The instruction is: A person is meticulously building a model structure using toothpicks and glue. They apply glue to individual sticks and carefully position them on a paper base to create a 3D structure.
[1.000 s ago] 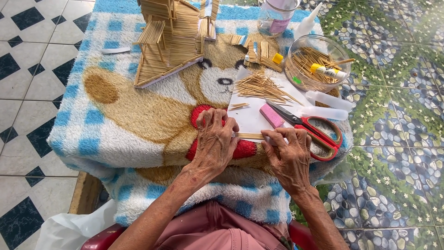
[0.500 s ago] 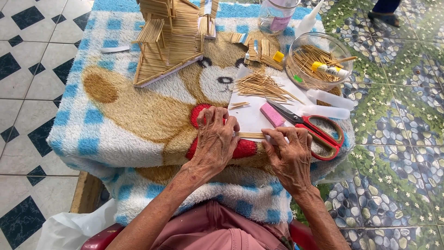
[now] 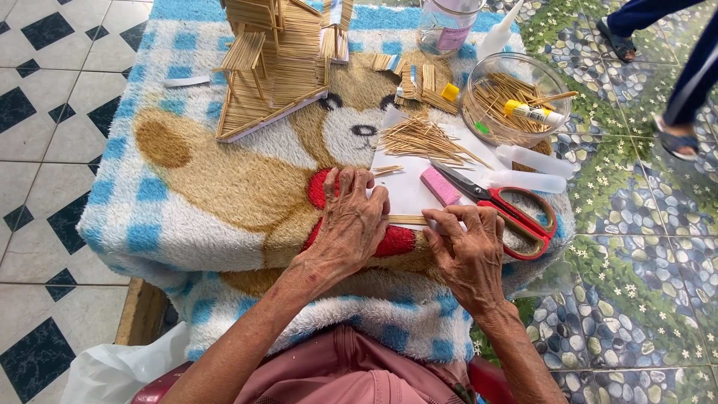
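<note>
Both hands pressed flat on a small stick panel (image 3: 407,220), left hand (image 3: 348,224) and right hand (image 3: 467,251) at its ends, with a largely built stick house (image 3: 277,60) beyond the left and loose sticks (image 3: 422,140) ahead, suggesting assembly remained.

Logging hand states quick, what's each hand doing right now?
Left hand: fingers curled, pressing down on flat strip of joined thin wooden sticks.
Right hand: fingers closed on same strip's other end.
</note>
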